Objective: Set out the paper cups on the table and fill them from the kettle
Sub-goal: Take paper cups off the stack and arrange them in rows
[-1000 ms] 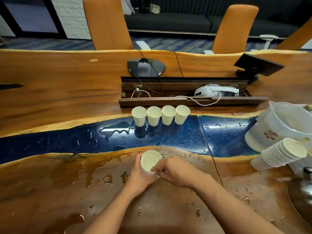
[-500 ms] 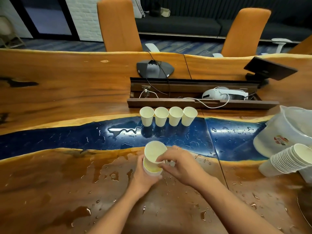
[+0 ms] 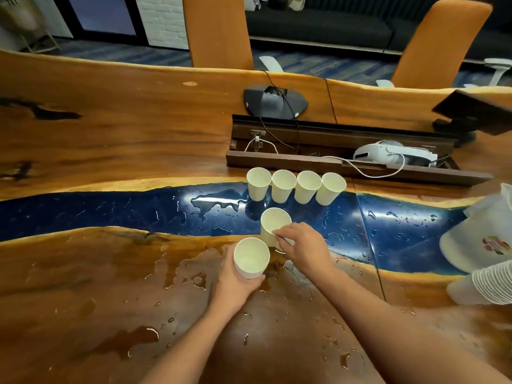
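R hand (image 3: 300, 245) pinches one paper cup (image 3: 274, 225) by its rim, near table centre behind four-cup row (image 3: 296, 187). L hand (image 3: 238, 281) wraps second cup (image 3: 251, 257). Recommend: set base flat, upright, on wet resin; release gently.

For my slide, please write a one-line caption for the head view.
Each hand holds a paper cup: left hand, right hand, before four cups in a row on the wet table.

Four upright cups in row (image 3: 296, 186); two more cups (image 3: 251, 257) held; stack (image 3: 482, 285) at right.
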Action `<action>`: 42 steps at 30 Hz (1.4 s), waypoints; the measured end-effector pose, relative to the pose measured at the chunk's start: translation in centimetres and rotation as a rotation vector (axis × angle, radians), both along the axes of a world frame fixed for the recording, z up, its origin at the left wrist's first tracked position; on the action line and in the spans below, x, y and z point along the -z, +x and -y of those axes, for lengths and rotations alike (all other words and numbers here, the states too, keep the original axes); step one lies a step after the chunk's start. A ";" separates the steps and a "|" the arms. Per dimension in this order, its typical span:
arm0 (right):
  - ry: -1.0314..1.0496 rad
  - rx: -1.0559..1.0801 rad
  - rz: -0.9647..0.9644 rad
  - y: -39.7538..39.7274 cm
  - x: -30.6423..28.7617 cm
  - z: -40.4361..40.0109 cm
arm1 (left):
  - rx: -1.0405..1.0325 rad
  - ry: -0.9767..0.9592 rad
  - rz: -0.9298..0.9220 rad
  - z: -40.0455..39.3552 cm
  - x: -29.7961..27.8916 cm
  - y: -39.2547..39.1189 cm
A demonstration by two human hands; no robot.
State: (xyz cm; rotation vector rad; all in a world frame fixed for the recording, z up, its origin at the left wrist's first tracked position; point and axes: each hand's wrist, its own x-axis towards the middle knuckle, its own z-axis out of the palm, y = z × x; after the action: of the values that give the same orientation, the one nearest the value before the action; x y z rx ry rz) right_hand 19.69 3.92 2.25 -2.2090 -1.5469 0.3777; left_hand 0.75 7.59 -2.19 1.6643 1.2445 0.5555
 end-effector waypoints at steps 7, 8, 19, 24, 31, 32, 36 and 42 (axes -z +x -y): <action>-0.188 -0.033 0.056 -0.2 1.6 -4.0 | 0.005 0.041 -0.112 -0.1 0.1 -0.2; -0.198 -0.022 0.050 -0.2 1.6 -4.7 | 0.007 0.044 -0.121 -0.2 0.1 -0.2; -0.258 0.070 0.040 1.0 1.4 -9.4 | 0.039 0.068 -0.169 -0.3 -0.5 -0.2; -0.288 0.077 0.038 0.9 1.5 -10.1 | 0.045 0.065 -0.182 -0.4 -0.3 -0.3; -0.187 0.098 -0.076 0.3 0.2 -9.2 | 0.047 0.054 -0.181 -0.5 0.1 -0.2; -0.139 0.099 -0.099 0.1 -0.5 -8.8 | 0.046 0.052 -0.178 -0.5 0.2 -0.2; -0.054 0.001 -0.243 -0.9 -4.0 -6.3 | 0.049 0.039 -0.133 -0.6 0.4 0.0; -0.293 -0.355 -0.204 -0.7 -6.6 -2.0 | 0.090 -0.056 -0.057 -1.4 0.1 0.6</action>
State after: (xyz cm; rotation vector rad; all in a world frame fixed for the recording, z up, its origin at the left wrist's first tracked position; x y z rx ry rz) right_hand 18.97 5.92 8.88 -2.0102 -1.8626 0.9610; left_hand 1.32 9.03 -2.27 1.6900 1.2086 0.4169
